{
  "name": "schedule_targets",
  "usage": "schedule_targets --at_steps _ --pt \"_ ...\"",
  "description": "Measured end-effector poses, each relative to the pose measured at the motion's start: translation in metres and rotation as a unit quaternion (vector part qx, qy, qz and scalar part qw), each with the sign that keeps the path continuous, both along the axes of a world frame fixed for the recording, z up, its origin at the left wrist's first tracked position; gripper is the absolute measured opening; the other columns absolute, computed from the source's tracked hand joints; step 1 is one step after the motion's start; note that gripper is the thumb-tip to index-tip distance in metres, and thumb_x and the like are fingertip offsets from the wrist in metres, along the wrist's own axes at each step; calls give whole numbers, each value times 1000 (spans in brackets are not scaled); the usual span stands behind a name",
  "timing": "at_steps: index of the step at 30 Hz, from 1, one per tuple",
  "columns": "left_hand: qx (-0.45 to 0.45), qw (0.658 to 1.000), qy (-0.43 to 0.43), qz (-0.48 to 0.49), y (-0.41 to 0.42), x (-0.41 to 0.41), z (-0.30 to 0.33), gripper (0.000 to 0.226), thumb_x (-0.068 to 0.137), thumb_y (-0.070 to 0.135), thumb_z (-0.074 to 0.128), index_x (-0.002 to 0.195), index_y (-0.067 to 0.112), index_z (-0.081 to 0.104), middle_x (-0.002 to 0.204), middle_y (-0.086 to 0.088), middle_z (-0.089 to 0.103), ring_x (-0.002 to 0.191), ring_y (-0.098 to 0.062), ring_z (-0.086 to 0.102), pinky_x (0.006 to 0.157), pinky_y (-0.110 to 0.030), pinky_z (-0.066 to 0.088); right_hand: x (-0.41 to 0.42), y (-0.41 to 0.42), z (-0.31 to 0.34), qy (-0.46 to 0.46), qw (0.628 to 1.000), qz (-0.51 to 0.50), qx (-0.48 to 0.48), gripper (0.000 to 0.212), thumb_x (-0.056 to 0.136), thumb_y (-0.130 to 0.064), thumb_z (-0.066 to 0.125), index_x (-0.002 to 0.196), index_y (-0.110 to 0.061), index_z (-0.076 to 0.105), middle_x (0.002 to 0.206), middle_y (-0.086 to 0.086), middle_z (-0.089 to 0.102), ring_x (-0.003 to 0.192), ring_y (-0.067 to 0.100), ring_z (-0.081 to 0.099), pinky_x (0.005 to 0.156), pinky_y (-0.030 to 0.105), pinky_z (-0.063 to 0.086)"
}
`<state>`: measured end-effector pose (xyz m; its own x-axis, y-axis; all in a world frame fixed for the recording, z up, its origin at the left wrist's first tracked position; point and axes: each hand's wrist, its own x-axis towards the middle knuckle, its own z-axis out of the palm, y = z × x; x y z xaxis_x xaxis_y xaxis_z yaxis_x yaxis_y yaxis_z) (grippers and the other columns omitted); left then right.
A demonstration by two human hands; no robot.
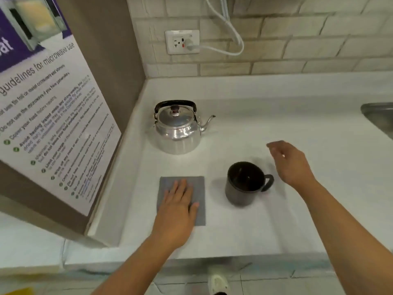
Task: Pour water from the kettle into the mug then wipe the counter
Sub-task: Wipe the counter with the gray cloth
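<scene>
A shiny metal kettle [177, 129] with a black handle and its lid on stands at the back left of the white counter [276, 124], spout pointing right. In front of it to the right sits a dark mug [244, 184], handle to the right. A flat grey cloth [197, 188] lies left of the mug. My left hand [178, 206] rests flat on the cloth, fingers spread. My right hand [290, 162] hovers just right of the mug, open, holding nothing.
A cabinet side with a microwave-guidelines poster [53, 124] walls off the left. A wall socket [182, 41] with a white cable plugged in is on the tiled back wall. A steel sink rim [378, 118] shows at the far right.
</scene>
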<state>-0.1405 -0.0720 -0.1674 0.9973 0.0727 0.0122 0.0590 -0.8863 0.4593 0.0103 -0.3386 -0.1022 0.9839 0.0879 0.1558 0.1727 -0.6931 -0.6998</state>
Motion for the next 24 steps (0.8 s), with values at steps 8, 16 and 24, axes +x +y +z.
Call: schedule_targets --at_steps 8,16,24 --pt "147 983 101 33 3 68 -6 58 104 46 9 154 24 -8 163 -2 -11 148 -23 -14 117 -45 -11 -85 -22 -68 35 961 121 -246 52 101 -36 15 152 -26 11 162 2 7 147 29 2 117 48 3" --pt "133 987 70 -53 22 42 -11 60 101 53 11 154 31 -7 163 4 -11 148 -16 -13 116 -37 -12 -81 -25 -67 63 957 135 -250 53 102 -37 13 152 -26 2 162 4 -1 147 30 -8 116 46 -2" --pt "141 985 90 43 -16 51 -3 58 103 47 10 154 24 -7 164 -2 -9 149 -22 -12 117 -43 -10 -76 -27 -66 73 951 150 -261 53 102 -35 14 152 -21 5 162 6 0 147 32 -8 116 46 -1"
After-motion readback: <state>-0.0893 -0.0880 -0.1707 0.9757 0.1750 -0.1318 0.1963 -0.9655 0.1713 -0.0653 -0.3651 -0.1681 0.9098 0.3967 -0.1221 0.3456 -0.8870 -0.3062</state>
